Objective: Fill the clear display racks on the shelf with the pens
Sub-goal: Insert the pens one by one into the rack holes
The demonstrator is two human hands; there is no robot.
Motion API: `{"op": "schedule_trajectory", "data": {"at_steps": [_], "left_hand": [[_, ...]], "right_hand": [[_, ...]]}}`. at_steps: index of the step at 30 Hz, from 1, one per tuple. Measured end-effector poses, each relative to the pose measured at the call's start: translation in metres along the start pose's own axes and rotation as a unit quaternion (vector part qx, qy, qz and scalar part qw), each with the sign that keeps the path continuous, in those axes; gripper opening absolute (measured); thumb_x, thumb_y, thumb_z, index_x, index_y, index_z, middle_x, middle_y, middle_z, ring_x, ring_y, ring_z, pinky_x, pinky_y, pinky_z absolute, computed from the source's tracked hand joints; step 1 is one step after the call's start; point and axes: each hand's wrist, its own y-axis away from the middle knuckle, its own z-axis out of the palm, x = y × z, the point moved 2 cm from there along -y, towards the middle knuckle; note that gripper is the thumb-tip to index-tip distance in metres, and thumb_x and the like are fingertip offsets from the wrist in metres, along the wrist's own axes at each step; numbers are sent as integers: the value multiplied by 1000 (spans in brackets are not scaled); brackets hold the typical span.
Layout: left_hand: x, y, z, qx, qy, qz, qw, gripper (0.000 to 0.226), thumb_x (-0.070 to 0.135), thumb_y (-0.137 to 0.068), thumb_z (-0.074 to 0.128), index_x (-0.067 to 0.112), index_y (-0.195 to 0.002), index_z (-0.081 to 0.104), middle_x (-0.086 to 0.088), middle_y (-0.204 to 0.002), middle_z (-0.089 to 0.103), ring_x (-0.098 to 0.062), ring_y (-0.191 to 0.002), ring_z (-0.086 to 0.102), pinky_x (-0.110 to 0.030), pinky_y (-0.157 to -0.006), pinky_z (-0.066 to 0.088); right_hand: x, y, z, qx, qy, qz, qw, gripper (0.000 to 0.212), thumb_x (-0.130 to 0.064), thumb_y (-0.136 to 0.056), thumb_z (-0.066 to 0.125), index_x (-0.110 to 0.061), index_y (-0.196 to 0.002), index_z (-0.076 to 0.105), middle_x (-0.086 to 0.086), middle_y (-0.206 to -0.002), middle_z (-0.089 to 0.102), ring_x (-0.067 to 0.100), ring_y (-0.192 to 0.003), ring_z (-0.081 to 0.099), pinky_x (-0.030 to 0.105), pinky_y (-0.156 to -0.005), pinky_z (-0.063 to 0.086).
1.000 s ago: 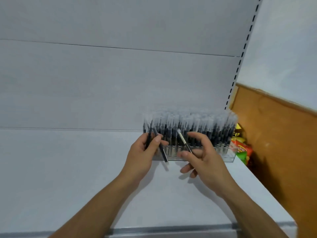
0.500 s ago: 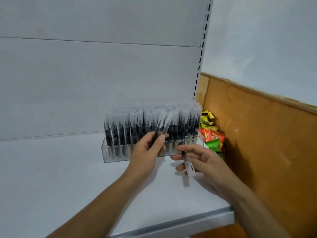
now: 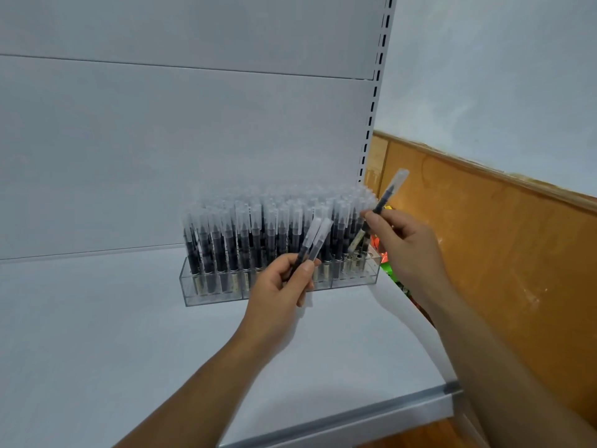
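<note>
Loading the last pens into the clear display rack (image 3: 213, 292) is the step I judge to be in hand. The rack is sitting on the white shelf (image 3: 129, 350), toward its far right, and is looking close to full with capped black pens (image 3: 242, 234) standing upright. Only the right-end compartment seems to be showing some room.

The right hand (image 3: 407, 250) is pinching a single pen (image 3: 386, 197) between thumb and fingertips, the other fingers curled. It is holding the pen tilted, cap up and to the right, with the lower end at that right-end compartment — whether already inside, I cannot tell.

The left hand (image 3: 277, 292), just near of the rack's front wall, is gripping two spare pens (image 3: 311, 236), fingers curled round the barrels, caps pointing up.

The next move is probably calling for righting the single pen and lowering it tail-first into a free gap — without knocking its neighbours.
</note>
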Motion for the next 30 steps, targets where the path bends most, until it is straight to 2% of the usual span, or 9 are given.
{"op": "schedule_trajectory", "data": {"at_steps": [3,6,9,14,17,19,24,28,30], "left_hand": [[0,0,0,1,-1,2,1000,15,16,-96,54,7,-97,66,9,-61,53,-4,-56,43,-13,-52,36],[0,0,0,2,6,-1,1000,14,15,-97,54,9,-96,67,10,-61,53,-2,-56,44,-13,-52,35],[0,0,0,2,8,-3,1000,14,15,-96,54,9,-95,67,8,-62,53,-3,-57,44,-13,-52,35],[-1,1,0,-3,6,2,1000,16,18,-96,55,6,-97,66,7,-63,52,-4,-56,43,-13,-51,35],[-1,0,0,-7,-5,3,1000,14,17,-96,55,9,-96,67,7,-63,52,-4,-56,42,-14,-52,36],[-2,0,1,-10,-10,5,1000,14,17,-97,55,11,-95,67,7,-63,52,-5,-56,42,-14,-52,36],[-3,0,1,-10,0,3,1000,15,16,-97,55,6,-94,66,6,-63,51,-5,-55,41,-14,-51,35],[-4,0,1,-13,-8,3,1000,13,16,-97,55,12,-93,67,6,-64,53,-7,-56,42,-14,-53,36],[-3,1,1,-15,-10,2,1000,14,17,-97,55,15,-91,67,5,-65,54,-7,-57,42,-15,-53,36]], "right_hand": [[-1,-5,2,-19,59,-9,998,16,-30,-96,60,-31,-81,66,-27,-60,56,-2,-61,51,8,-56,35],[0,-5,5,-43,116,-15,992,25,-32,-96,60,-34,-71,60,-19,-60,53,2,-63,50,14,-58,33],[-1,-5,6,-48,141,-5,989,18,-33,-95,60,-25,-80,66,-16,-63,53,2,-61,49,18,-58,32],[-3,-7,8,-72,223,-6,972,22,-36,-92,64,-21,-75,65,-13,-63,52,3,-59,46,20,-53,28],[0,-6,11,-71,232,15,970,13,-32,-89,70,-23,-84,62,-16,-70,56,1,-64,50,18,-53,30],[2,-5,11,-60,233,29,970,15,-33,-87,72,-24,-89,60,-15,-76,59,1,-67,53,19,-54,32],[0,-6,13,-72,248,19,966,16,-30,-87,72,-25,-85,57,-13,-78,59,1,-69,51,19,-54,31],[-4,-11,17,-106,325,11,940,17,-30,-90,68,-24,-90,52,-5,-90,65,13,-79,55,24,-58,34],[-4,-11,19,-110,328,19,938,20,-30,-89,69,-24,-94,51,-6,-89,65,14,-81,57,27,-59,38]]}}
